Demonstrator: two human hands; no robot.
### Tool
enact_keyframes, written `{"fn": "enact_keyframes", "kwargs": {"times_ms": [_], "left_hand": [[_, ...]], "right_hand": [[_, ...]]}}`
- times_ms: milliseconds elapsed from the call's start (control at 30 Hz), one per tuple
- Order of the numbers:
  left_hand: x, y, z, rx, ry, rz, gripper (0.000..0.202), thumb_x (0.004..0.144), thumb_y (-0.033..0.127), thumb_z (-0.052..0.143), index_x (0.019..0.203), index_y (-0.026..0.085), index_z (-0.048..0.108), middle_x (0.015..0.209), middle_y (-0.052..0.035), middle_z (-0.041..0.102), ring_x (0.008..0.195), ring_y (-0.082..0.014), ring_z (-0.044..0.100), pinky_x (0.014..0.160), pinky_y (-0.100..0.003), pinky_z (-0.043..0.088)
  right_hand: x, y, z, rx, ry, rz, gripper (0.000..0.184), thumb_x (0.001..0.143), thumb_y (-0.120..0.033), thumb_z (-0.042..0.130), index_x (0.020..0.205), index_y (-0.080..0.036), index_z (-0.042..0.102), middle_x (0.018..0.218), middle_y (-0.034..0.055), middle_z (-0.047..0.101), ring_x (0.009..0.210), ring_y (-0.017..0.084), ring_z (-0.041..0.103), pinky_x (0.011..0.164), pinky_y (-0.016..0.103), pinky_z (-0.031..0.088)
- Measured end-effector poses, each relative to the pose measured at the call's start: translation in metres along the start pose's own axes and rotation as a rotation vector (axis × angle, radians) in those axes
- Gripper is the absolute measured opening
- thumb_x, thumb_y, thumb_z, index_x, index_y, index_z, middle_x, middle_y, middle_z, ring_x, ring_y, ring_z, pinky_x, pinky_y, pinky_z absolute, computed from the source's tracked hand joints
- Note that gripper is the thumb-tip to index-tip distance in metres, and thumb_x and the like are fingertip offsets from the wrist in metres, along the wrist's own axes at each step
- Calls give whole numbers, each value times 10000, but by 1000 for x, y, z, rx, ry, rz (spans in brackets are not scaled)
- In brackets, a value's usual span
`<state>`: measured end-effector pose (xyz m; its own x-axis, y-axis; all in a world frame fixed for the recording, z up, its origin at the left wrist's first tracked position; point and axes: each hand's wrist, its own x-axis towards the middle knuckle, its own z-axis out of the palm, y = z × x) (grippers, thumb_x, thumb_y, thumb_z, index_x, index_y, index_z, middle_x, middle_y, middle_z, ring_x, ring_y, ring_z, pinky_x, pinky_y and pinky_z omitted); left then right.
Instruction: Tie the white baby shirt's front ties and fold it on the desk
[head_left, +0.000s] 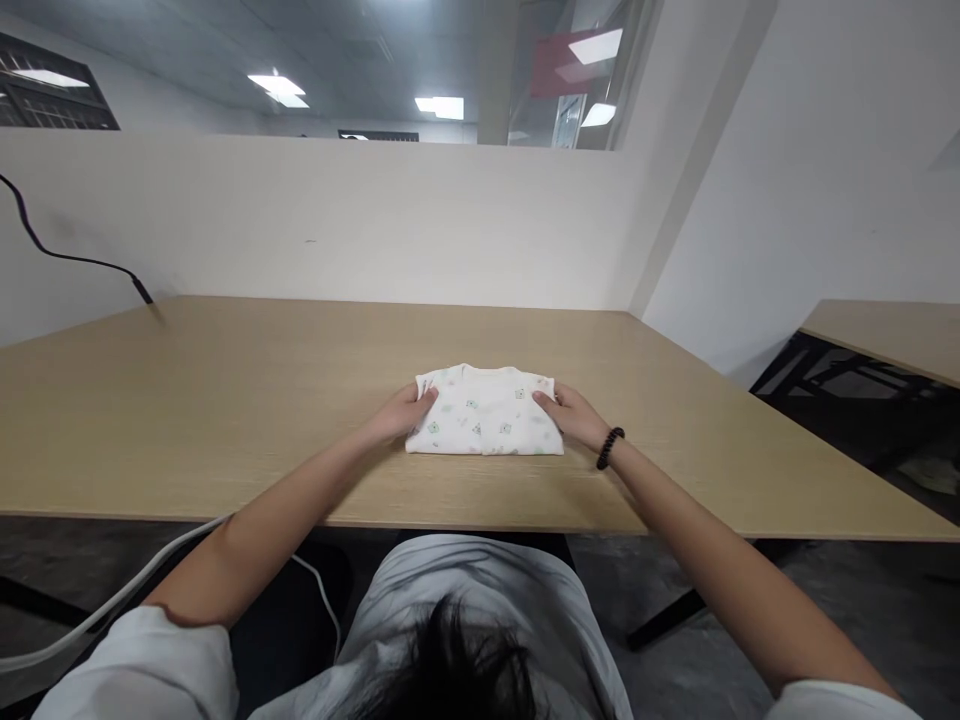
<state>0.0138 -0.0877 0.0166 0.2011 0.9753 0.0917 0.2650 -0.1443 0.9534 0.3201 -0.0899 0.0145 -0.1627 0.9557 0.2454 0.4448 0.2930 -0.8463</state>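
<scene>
A folded white baby garment (pixel 486 412) with small green and grey animal prints lies flat near the front of the table, its neckline towards the far side. My left hand (pixel 405 411) grips its left edge, thumb on top and the other fingers hidden beside or beneath the cloth. At the right edge my right hand (pixel 576 413) holds it the same way, thumb over the print. A dark beaded bracelet (pixel 610 448) circles my right wrist.
The wooden table (pixel 262 370) ends at a white wall (pixel 390 220) with a window above. On the left a black cable (pixel 90 261) reaches the tabletop. A white cable (pixel 135 585) hangs below the front edge. Another table (pixel 892 330) stands at the right.
</scene>
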Motion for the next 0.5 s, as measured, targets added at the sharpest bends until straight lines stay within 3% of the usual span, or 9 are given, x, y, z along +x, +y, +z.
{"fn": "enact_keyframes", "kwargs": {"times_ms": [100, 233, 500], "left_hand": [[12, -10, 0, 70, 43, -84, 409, 831, 497, 643, 1036, 148, 590, 981, -100, 698, 884, -232, 641, 694, -298, 508], [13, -15, -4, 123, 136, -140, 337, 800, 416, 693, 975, 175, 535, 888, -49, 666, 761, -178, 617, 604, -246, 467], [13, -19, -7, 5, 130, -107, 231, 849, 330, 627, 991, 191, 508, 625, 58, 531, 509, -108, 456, 492, -204, 351]], "right_hand": [[14, 15, 7, -256, 4, 92, 252, 917, -381, 514, 952, -168, 644, 971, 92, 732, 855, 227, 651, 697, 299, 480], [14, 20, 13, -574, 63, 81, 249, 919, -403, 533, 811, -186, 593, 814, 93, 702, 750, 228, 621, 632, 283, 408], [9, 19, 18, -677, 160, 5, 332, 1018, -402, 334, 900, -202, 571, 823, 98, 697, 784, 247, 630, 647, 290, 381]]}}
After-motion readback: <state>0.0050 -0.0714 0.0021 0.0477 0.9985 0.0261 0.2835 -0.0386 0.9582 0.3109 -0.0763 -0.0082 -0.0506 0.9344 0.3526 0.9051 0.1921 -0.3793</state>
